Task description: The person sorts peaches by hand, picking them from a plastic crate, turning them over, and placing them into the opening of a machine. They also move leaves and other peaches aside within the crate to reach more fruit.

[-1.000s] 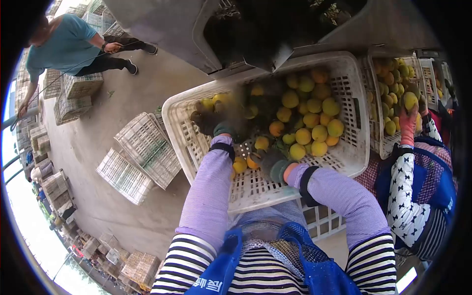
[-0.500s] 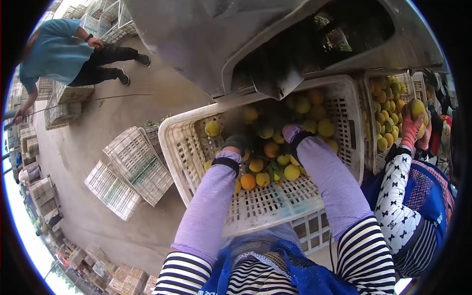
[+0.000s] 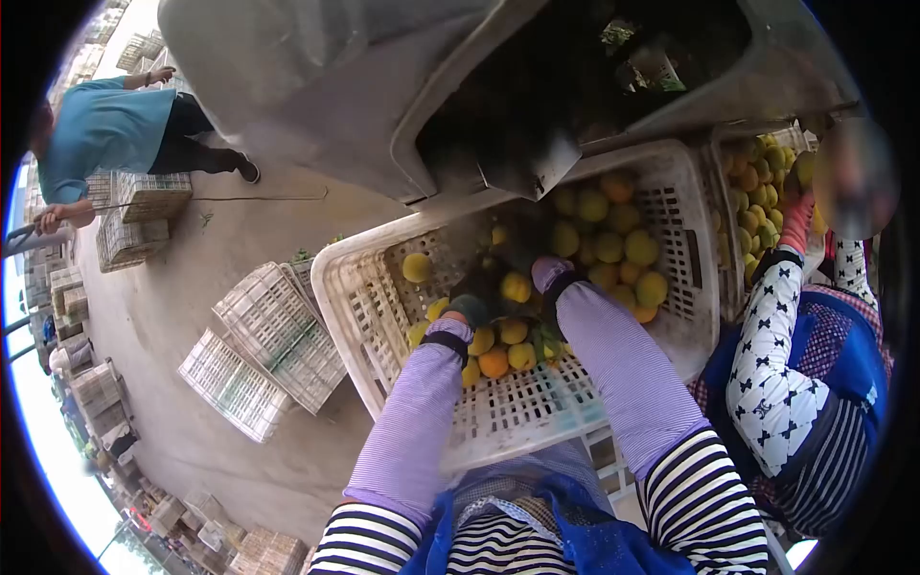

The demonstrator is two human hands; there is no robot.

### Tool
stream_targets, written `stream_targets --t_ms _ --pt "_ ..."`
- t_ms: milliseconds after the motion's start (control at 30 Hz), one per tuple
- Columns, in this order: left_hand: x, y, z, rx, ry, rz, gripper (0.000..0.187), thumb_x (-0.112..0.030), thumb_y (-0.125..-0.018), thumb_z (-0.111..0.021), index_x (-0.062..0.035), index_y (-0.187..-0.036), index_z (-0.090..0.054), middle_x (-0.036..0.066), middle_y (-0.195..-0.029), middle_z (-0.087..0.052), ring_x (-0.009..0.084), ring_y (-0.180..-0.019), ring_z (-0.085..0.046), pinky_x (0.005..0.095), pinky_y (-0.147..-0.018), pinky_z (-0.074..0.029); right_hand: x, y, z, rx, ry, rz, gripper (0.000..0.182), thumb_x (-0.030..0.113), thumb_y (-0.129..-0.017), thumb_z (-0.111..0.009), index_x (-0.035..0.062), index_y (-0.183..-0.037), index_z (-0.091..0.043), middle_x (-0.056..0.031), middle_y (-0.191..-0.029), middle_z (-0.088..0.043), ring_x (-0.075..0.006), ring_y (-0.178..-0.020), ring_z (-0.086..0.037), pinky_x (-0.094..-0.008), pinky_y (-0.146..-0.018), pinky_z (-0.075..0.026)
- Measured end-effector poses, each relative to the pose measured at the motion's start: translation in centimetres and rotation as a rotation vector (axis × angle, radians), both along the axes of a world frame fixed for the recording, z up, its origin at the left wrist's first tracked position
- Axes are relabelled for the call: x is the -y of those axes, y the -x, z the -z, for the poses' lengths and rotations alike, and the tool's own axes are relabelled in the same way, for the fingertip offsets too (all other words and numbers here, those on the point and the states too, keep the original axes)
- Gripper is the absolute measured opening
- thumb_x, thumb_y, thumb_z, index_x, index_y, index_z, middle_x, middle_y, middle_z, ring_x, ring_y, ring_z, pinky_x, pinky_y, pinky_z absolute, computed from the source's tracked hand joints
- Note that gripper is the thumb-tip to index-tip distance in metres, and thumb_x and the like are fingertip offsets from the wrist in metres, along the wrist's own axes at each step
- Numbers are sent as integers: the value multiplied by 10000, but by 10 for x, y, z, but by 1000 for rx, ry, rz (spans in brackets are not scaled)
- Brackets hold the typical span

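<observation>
A white plastic crate (image 3: 575,429) in front of me holds round yellow-orange fruit (image 3: 609,247), heaped mostly at its right side. Both of my hands reach down into it in dark gloves. My left hand (image 3: 475,305) is low among the fruit left of the middle, close to a yellow fruit (image 3: 516,287). Farther back, my right hand (image 3: 529,241) is beside the heap, its glove dark and blurred. The fingers of both hands blend into the shadow, and I cannot tell what they hold. One fruit (image 3: 416,267) lies apart near the crate's left wall.
A grey machine body (image 3: 316,86) with a dark opening overhangs the crate's far rim. To the right, a person in patterned sleeves (image 3: 767,383) works at another fruit-filled crate. White crates (image 3: 278,326) lie on the floor at left. A person in blue (image 3: 115,129) holds a thin rod.
My right hand has moved left and slightly back from the right-hand heap, uncovering more fruit there. My left hand has shifted slightly. The person in blue has turned and raised an arm.
</observation>
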State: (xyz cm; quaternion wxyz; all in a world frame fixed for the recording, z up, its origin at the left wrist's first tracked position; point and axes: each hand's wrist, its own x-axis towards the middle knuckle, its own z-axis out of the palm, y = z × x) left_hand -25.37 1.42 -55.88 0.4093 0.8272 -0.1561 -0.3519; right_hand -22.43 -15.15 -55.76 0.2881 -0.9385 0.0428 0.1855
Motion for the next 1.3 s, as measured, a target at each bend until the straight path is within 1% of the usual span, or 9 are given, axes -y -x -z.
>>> stream_targets --t_ms 33,133,233,300,433,667,900,1100,1300 --pt "-5 2 -5 5 135 -91 759 -479 -841 -747 -90 -1429 -465 224 -1409 -498 383 -1251 -546 404 -1104 -444 6 3 -22 -175 -225 157 598 338 -848 -724 88 -1361 -544 -134 -1298 -610 -278 -1193 -586 -403 -1032 -466" --pt "-39 23 -55 -943 971 -844 627 -449 -937 -674 -65 -1395 -485 173 -1333 -565 324 -1232 -560 435 -1069 -484 31 14 -122 -480 -785 390 577 356 -904 -670 47 -1372 -536 -111 -1289 -608 -224 -1171 -591 -375 -1021 -478" --pt "-61 43 -151 -818 1274 -837 685 -532 -931 -650 -69 -1402 -467 167 -1369 -531 325 -1215 -574 504 -1036 -505 22 56 -188 -435 -1168 277 586 397 -945 -626 28 -1388 -520 -103 -1271 -611 -188 -1148 -594 -349 -1003 -490" --pt "-71 60 -201 -785 1271 -789 780 -616 -925 -595 -27 -1415 -447 181 -1370 -544 314 -1198 -611 420 -940 -573 8 100 -203 -425 -1459 334 612 433 -964 -603 35 -1415 -491 -110 -1258 -614 -184 -1137 -599 -345 -993 -494" --pt "-85 94 -251 -735 1253 -680 822 -601 -917 -620 -25 -1457 -392 190 -1417 -509 347 -1270 -561 463 -985 -554 -15 148 -282 -385 -1353 359 767 511 -947 -626 34 -1487 -364 -108 -1305 -568 -179 -1174 -577 -358 -1040 -472" --pt "-79 116 -276 -705 1214 -607 784 -563 -936 -620 -16 -1454 -402 187 -1417 -507 327 -1258 -569 454 -1002 -542 -34 164 -300 174 -904 92 827 209 -754 -830 16 -1440 -410 -150 -1405 -497 -209 -1299 -499 -347 -1132 -373" --pt "-70 93 -293 -649 1171 -547 764 -542 -935 -632 -7 -1438 -420 176 -1387 -531 301 -1240 -580 415 -1022 -521 -30 144 -335 276 -443 -22 826 328 -655 -853 67 -1355 -500 -153 -1199 -607 -328 -1122 -613 -409 -953 -505" --pt "-69 73 -296 -668 1165 -542 764 -537 -932 -639 -9 -1440 -422 165 -1380 -539 282 -1253 -559 399 -1055 -479 -26 116 -333 339 -585 140 718 303 -670 -875 14 -1255 -575 -148 -1173 -609 -297 -1091 -614 -387 -931 -507" --pt "-85 80 -282 -648 1125 -632 683 -520 -985 -566 -2 -1410 -432 172 -1352 -539 291 -1166 -606 423 -965 -548 -28 25 -307 701 -1 207 600 356 -688 -851 98 -1160 -585 -146 -1079 -619 -363 -999 -629 -465 -840 -535"
